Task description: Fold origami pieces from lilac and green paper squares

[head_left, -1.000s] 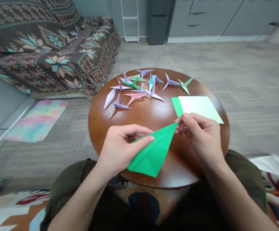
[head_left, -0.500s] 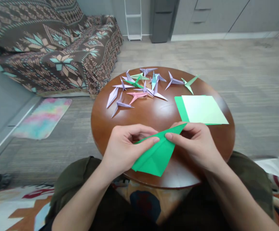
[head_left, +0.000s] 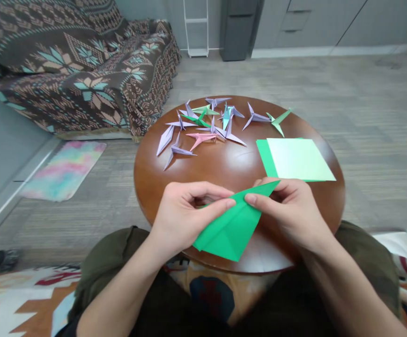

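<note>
A partly folded sheet of green origami paper [head_left: 233,229] is held up over the near side of the round table, its narrow point toward the upper right. My left hand [head_left: 185,215] pinches its upper left edge, thumb on the front and fingers behind. On the right part of the same edge, my right hand [head_left: 291,206] grips with its thumb pressed on the front face; its other fingers are largely hidden behind the paper. Both thumbs lie close together near the upper fold.
Several folded paper figures [head_left: 203,137], mostly purple with some green and pink, lie on the far left of the brown round table [head_left: 224,168]. A stack of square sheets [head_left: 299,159], pale green over darker green, rests at right. A patterned sofa [head_left: 94,79] stands beyond.
The green paper and both hands have shifted very slightly right in view. The grip of each hand looks the same, and the table items have not been moved.
</note>
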The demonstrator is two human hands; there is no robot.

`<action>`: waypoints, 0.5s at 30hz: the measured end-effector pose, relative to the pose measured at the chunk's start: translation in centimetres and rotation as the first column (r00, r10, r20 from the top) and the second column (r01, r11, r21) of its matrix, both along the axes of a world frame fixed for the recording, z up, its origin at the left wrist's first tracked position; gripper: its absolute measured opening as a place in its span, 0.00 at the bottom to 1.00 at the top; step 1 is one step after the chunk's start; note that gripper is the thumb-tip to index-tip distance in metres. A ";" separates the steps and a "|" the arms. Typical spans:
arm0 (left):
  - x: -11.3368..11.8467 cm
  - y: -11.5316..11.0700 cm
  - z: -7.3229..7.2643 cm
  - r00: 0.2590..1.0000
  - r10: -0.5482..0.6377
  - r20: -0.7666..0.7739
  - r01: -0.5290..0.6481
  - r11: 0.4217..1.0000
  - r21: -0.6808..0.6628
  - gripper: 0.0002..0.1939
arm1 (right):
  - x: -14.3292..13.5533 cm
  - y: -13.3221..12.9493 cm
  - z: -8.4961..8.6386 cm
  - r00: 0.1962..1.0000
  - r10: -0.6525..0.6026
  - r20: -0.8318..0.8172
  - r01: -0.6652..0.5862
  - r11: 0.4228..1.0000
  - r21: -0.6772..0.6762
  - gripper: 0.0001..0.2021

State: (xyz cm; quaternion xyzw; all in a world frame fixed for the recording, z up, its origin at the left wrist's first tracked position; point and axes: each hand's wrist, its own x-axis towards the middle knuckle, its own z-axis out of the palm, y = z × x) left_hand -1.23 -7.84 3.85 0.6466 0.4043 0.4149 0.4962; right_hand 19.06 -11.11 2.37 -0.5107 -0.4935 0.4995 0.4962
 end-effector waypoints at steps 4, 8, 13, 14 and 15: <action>-0.1 0.1 0.1 1.000 -0.012 -0.023 0.013 1.000 0.019 0.02 | 0.2 0.0 0.1 1.000 0.026 0.002 -0.026 0.999 0.020 0.15; -0.3 0.1 0.3 0.990 -0.103 -0.095 0.105 0.994 0.023 0.02 | 1.2 0.1 0.6 0.973 0.217 0.081 -0.214 0.976 -0.038 0.07; -0.4 0.1 0.1 0.944 -0.275 -0.181 0.275 0.961 -0.022 0.09 | 2.3 0.3 0.9 0.853 0.484 0.194 -0.463 0.874 -0.146 0.04; -0.4 0.1 0.1 0.925 -0.308 -0.220 0.313 0.950 -0.016 0.10 | 2.4 0.3 0.8 0.825 0.522 0.217 -0.497 0.853 -0.162 0.04; -0.4 0.2 0.1 0.907 -0.327 -0.264 0.342 0.940 0.010 0.11 | 2.4 0.4 0.7 0.804 0.546 0.236 -0.518 0.838 -0.172 0.04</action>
